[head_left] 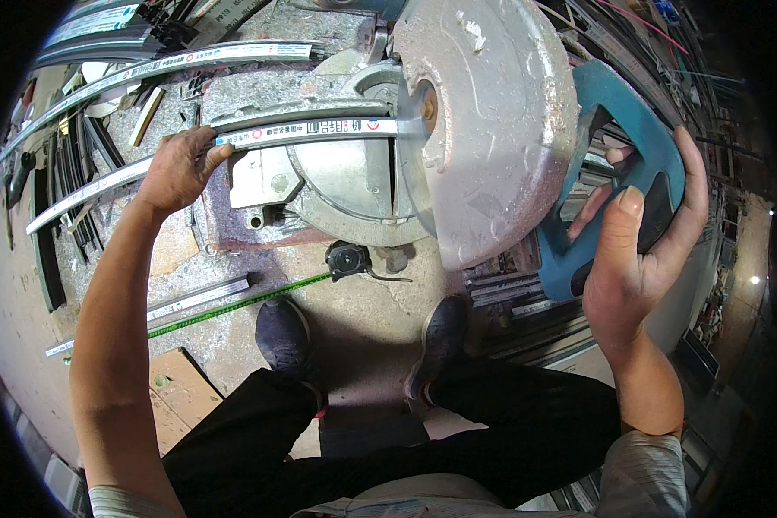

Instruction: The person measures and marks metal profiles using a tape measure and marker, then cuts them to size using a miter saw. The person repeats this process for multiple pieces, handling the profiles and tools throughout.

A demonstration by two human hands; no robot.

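Observation:
My left hand [174,173] is closed on a long, slim aluminium profile [311,132] with a white printed film, pressing it along the fence [276,113] of a mitre saw. Its right end reaches the saw's blade, beneath the big dusty grey guard [496,129]; the guard hides part of the blade. The profile crosses the round metal saw base [341,181] and runs on leftward past my wrist. On the right, my right hand [622,281] is wrapped round the blue-green saw handle [609,91], with fingers through its loop and the thumb raised.
A black tape measure [348,260] lies before the saw, its green blade [242,302] drawn out leftward beside a short profile [198,296]. Another long profile [207,57] lies behind. Dark offcuts [76,186] are at left, and a brown board [180,384] lies near my feet.

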